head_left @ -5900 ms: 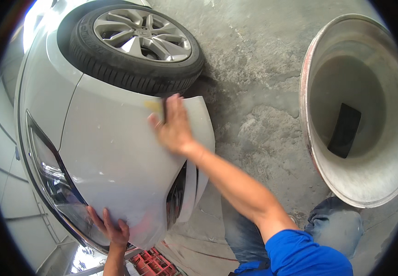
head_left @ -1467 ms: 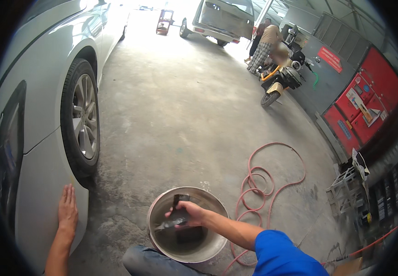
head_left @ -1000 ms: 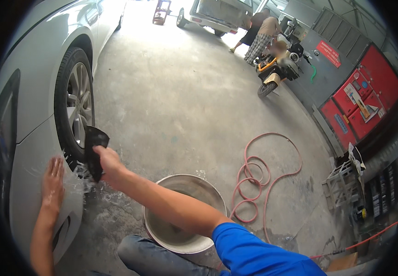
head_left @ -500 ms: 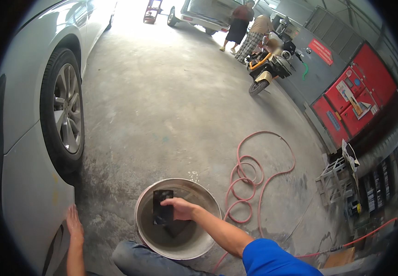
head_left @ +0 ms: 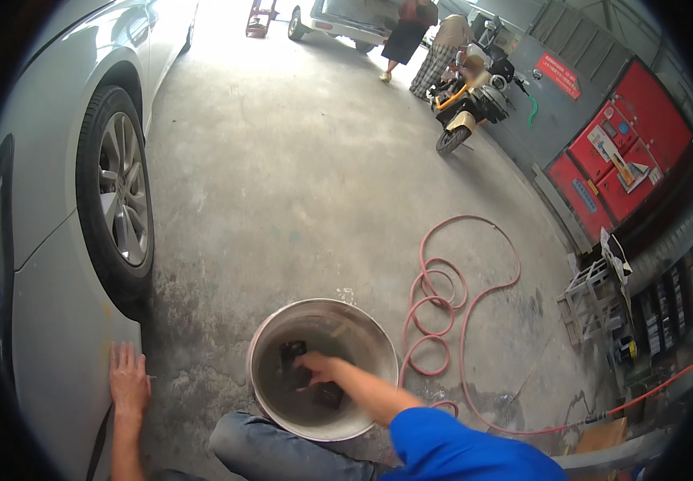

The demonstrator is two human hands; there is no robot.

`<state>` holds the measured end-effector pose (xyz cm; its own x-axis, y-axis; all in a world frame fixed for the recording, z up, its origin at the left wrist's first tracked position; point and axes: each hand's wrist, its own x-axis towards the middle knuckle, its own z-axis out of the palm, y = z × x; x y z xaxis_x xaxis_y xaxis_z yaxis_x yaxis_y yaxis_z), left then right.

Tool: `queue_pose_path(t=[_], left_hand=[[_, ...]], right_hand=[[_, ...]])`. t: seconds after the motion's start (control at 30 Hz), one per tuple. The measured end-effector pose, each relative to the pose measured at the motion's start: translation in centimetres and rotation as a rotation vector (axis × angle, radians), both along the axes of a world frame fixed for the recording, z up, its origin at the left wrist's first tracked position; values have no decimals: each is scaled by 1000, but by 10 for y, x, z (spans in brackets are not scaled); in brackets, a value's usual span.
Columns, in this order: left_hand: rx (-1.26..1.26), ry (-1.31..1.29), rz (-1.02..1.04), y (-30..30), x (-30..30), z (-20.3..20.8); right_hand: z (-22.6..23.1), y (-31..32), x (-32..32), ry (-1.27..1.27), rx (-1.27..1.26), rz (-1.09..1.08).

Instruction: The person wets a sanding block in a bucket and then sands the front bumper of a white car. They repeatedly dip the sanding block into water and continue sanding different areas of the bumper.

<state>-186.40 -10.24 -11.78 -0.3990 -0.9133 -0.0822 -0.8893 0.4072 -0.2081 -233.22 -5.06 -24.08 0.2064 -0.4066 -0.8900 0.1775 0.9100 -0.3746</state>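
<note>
My left hand (head_left: 130, 375) lies flat with spread fingers on the edge of the silver car's bumper (head_left: 66, 353), just behind the front wheel. A round metal-rimmed basin (head_left: 386, 333) with murky water stands on the floor in front of my bent knee. My right hand (head_left: 318, 371) reaches down into it, thumb and fingers apart. At its fingertips a thin black sheet (head_left: 291, 350) is partly under the water. Below the hand another dark piece (head_left: 329, 394) lies in the basin.
A pink hose (head_left: 464, 321) lies in loops on the concrete to the right. The car's wheel (head_left: 118, 192) is at left. Farther off are a parked scooter (head_left: 462, 120), two people, another vehicle (head_left: 346, 24) and a red cabinet (head_left: 611, 152). A metal rack (head_left: 591, 301) stands at right.
My right hand has lowered the black sheet into the basin, and its fingers have spread. My left hand has turned flatter onto the bumper. The whole view has shifted slightly.
</note>
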Motion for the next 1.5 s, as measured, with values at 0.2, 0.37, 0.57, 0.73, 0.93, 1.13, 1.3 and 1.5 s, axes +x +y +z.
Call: queue_pose_path(t=[0.2,0.37,0.57,0.73,0.93,1.13,1.3,1.5], left_hand=[[72,-187,-36,-11,7,20],[-41,-532,-159,-52,-7,28],[-412,-750,-131,-117,26,91],[-184,-494,45,-99,15,55],[316,1272,408,-65,-72,42],[321,1493,421,-53,-95,19],[-89,1221,562,-23,-75,18],[-99,1307,606,16,-66,6]], right_hand=[[180,-31,-3,-117,-218,189],[227,-107,109,50,-596,212],[273,-157,196,-91,-1159,144],[175,-172,166,525,-1280,225],[147,-148,137,353,-1243,275],[150,-127,150,394,-1403,533],[157,-115,131,818,-1294,1225],[139,-119,115,908,-1181,1415]])
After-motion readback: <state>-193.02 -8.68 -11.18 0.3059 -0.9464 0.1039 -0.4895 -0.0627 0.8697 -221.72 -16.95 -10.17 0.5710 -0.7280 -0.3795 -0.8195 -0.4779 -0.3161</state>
